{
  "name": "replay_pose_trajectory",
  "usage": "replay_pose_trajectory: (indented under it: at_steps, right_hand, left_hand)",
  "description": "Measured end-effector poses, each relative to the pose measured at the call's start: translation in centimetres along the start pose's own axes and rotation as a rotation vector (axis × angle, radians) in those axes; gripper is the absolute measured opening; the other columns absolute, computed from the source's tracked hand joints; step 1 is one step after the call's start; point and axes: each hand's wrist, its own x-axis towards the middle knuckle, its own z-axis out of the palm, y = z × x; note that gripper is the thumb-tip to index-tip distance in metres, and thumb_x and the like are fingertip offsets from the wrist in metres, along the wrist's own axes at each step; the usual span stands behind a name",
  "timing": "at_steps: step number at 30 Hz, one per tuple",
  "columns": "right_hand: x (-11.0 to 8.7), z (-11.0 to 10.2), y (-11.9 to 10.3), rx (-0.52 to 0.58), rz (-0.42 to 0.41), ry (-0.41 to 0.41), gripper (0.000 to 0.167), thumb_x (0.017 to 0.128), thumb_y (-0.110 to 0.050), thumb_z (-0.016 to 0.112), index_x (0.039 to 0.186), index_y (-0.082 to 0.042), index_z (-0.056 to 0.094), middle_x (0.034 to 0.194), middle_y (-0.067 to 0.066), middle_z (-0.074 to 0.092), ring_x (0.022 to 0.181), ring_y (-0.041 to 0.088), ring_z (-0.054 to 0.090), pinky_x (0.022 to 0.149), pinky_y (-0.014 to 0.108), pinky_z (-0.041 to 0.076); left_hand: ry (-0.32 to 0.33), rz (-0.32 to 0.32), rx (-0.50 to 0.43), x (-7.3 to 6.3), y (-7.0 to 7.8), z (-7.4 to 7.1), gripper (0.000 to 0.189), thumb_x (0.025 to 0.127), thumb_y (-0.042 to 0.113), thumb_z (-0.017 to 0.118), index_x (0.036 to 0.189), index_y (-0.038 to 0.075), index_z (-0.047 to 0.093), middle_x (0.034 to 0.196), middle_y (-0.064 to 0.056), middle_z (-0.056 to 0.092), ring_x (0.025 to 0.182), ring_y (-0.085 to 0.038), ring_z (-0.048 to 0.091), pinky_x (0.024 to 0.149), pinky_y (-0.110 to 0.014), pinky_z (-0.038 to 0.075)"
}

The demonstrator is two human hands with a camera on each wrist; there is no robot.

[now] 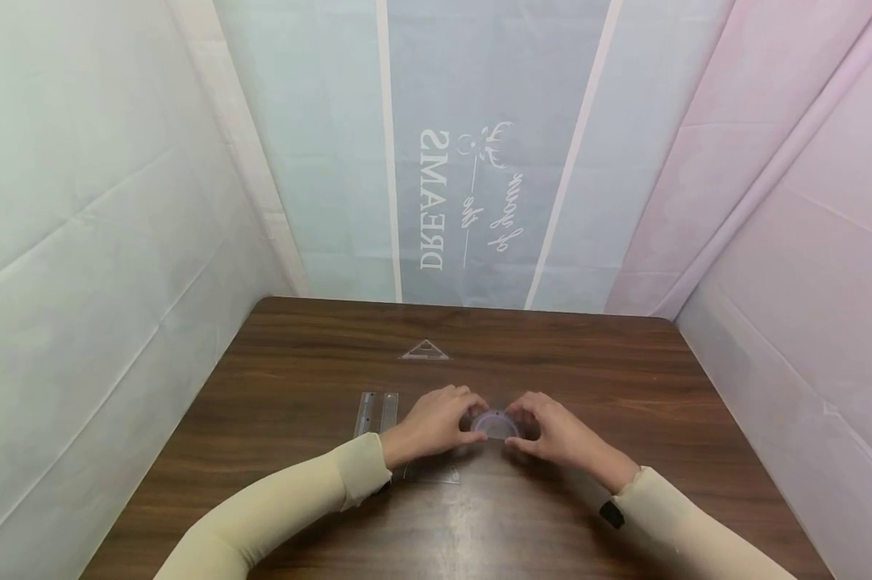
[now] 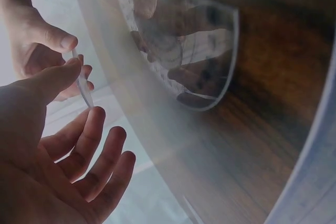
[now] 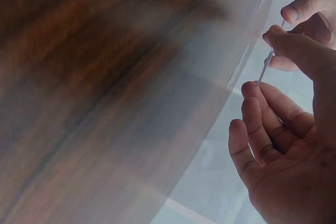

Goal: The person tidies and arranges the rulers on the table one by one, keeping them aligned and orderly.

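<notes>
A clear semicircular protractor is held up between both hands over the table. My left hand pinches its left end, thumb toward me and index fingertip at the far edge. On the opposite end, my right hand grips likewise with thumb and fingertips. The left wrist view shows the protractor nearly edge-on, and the other fingers of the left hand spread loosely. From the right wrist, the protractor is a thin line at the fingertips of the right hand.
A clear set square lies farther back on the wooden table. Two clear rulers lie side by side left of the left hand. Partly under the left forearm is another clear plate with a curved edge. Fabric walls surround the table.
</notes>
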Motion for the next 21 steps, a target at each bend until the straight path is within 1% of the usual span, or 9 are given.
replay_pose_trajectory:
  at_steps: [7, 12, 14, 21]
  right_hand:
    - [-0.7, 0.5, -0.5, 0.003, -0.048, 0.005, 0.04, 0.088, -0.023, 0.093, 0.115, -0.006, 0.07, 0.104, 0.0, 0.067, 0.091, 0.013, 0.061, 0.075, 0.03, 0.055]
    - [-1.2, 0.9, -0.7, 0.022, -0.055, -0.016, 0.04, 0.088, -0.024, 0.093, 0.115, -0.006, 0.07, 0.102, -0.002, 0.065, 0.089, 0.01, 0.059, 0.074, 0.027, 0.054]
    - [-1.4, 0.9, -0.9, 0.029, -0.059, -0.023, 0.04, 0.087, -0.023, 0.093, 0.114, -0.006, 0.069, 0.101, -0.002, 0.064, 0.088, 0.01, 0.058, 0.074, 0.027, 0.054]
    - [-1.9, 1.2, -1.3, 0.036, -0.078, -0.024, 0.039, 0.085, -0.021, 0.095, 0.111, -0.008, 0.068, 0.096, -0.005, 0.062, 0.087, 0.008, 0.056, 0.073, 0.025, 0.052]
  left_hand:
    - [-0.009, 0.028, 0.04, -1.0, 0.3, 0.3, 0.048, 0.093, 0.051, 0.083, 0.131, 0.023, 0.074, 0.106, 0.012, 0.068, 0.09, -0.004, 0.056, 0.074, -0.021, 0.047]
    - [-0.019, 0.045, 0.072, -1.7, 0.6, 0.5, 0.047, 0.093, 0.052, 0.083, 0.129, 0.024, 0.074, 0.105, 0.011, 0.068, 0.086, -0.004, 0.053, 0.071, -0.021, 0.045]
    - [-0.022, 0.047, 0.082, -2.0, 0.8, 0.6, 0.047, 0.093, 0.052, 0.083, 0.129, 0.024, 0.074, 0.106, 0.011, 0.068, 0.087, -0.004, 0.054, 0.071, -0.022, 0.045]
    - [-0.033, 0.064, 0.123, -2.5, 1.3, 0.8, 0.049, 0.091, 0.054, 0.084, 0.129, 0.024, 0.074, 0.109, 0.011, 0.07, 0.093, -0.006, 0.058, 0.08, -0.024, 0.05]
